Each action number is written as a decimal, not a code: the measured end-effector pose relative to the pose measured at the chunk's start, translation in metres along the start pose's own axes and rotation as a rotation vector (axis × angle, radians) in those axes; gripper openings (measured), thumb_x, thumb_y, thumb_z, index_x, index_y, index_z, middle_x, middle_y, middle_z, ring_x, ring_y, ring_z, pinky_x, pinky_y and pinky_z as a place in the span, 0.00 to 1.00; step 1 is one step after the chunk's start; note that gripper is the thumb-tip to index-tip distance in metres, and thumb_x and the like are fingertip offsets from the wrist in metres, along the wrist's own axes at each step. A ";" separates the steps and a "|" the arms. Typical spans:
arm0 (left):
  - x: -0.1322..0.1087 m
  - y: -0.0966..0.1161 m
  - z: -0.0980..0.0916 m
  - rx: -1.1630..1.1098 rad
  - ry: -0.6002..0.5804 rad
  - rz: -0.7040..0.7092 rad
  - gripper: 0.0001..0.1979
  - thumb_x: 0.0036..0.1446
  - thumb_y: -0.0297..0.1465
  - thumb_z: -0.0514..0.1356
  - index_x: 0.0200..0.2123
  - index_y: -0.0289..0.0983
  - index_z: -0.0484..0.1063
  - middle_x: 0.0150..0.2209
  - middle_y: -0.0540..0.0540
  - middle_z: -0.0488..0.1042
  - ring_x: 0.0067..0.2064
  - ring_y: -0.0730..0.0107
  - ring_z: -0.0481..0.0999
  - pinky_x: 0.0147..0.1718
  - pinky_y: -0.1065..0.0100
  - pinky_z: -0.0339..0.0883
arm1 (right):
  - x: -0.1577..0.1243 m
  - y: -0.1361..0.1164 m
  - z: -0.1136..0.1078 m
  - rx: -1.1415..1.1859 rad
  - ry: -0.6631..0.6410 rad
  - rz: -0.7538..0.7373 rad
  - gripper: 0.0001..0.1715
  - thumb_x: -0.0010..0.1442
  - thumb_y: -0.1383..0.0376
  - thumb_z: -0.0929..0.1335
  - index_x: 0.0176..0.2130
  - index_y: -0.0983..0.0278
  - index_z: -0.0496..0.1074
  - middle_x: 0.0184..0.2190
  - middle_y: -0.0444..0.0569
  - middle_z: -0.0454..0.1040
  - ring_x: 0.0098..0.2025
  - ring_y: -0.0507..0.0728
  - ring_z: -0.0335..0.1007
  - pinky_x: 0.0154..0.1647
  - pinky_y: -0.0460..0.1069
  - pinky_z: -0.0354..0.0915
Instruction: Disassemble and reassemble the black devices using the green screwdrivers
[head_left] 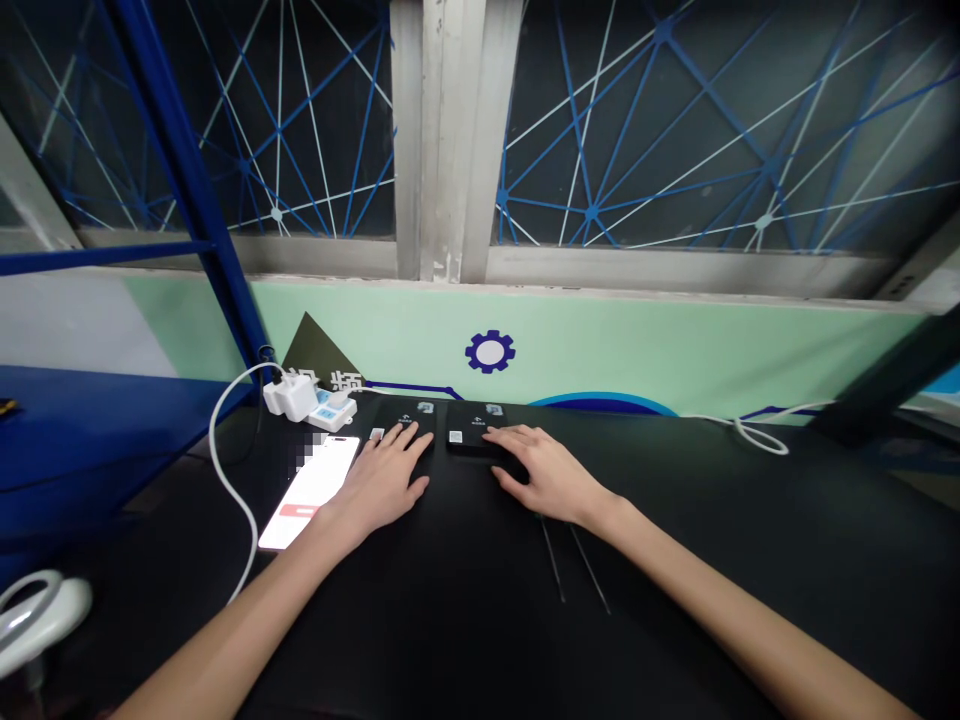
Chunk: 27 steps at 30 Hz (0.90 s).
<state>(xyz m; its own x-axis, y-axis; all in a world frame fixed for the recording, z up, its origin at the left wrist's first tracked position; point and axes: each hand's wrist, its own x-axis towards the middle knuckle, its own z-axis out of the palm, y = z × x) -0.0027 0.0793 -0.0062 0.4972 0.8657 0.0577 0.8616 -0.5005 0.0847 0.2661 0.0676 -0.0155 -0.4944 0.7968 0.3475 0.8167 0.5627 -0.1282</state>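
Two flat black boxes with small printed labels lie side by side near the back edge of the black table. My left hand (386,475) rests with spread fingers on the left black box (405,412) and hides part of it. On the front right corner of the right black box (469,425) lie the fingers of my right hand (536,470), stretched out with the thumb apart. Two thin dark rods (553,560) stick out on the table below my right wrist; their far ends are hidden by the hand.
Left of my left hand lies a phone (315,495) with a lit screen. Behind it sit a white power strip (330,408) and a plugged-in white adapter (291,397), whose cable loops forward. A white device (45,615) stands at the far left. Another white cable (757,435) lies back right.
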 end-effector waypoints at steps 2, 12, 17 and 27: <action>0.000 0.000 -0.001 0.000 0.001 0.001 0.31 0.65 0.35 0.56 0.69 0.38 0.56 0.71 0.39 0.54 0.72 0.48 0.52 0.67 0.45 0.51 | 0.000 -0.002 -0.003 0.038 0.029 -0.020 0.25 0.61 0.63 0.67 0.57 0.67 0.73 0.55 0.59 0.77 0.57 0.67 0.72 0.58 0.63 0.68; 0.000 -0.004 0.004 0.008 0.083 0.022 0.26 0.68 0.30 0.47 0.67 0.38 0.60 0.69 0.39 0.60 0.69 0.49 0.59 0.63 0.45 0.58 | -0.007 -0.018 -0.006 0.374 0.185 -0.207 0.09 0.57 0.70 0.67 0.33 0.61 0.78 0.36 0.49 0.84 0.37 0.59 0.81 0.40 0.52 0.75; 0.001 0.000 0.001 0.018 0.150 0.055 0.23 0.68 0.30 0.46 0.62 0.36 0.66 0.65 0.37 0.66 0.66 0.49 0.63 0.61 0.46 0.61 | -0.009 -0.022 -0.012 0.493 0.157 -0.325 0.08 0.52 0.72 0.68 0.30 0.61 0.77 0.33 0.49 0.84 0.35 0.58 0.82 0.37 0.50 0.75; 0.000 0.005 -0.002 -0.048 0.188 0.155 0.20 0.70 0.35 0.49 0.60 0.39 0.69 0.63 0.41 0.69 0.65 0.53 0.64 0.60 0.52 0.62 | -0.013 -0.030 -0.012 0.498 0.128 -0.384 0.09 0.51 0.70 0.66 0.29 0.60 0.76 0.32 0.48 0.84 0.35 0.58 0.82 0.35 0.50 0.74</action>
<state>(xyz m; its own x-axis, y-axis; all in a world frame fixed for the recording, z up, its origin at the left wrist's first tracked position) 0.0012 0.0765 -0.0034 0.5910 0.7645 0.2573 0.7687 -0.6305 0.1077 0.2519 0.0375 -0.0047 -0.6599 0.5025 0.5586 0.3371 0.8625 -0.3775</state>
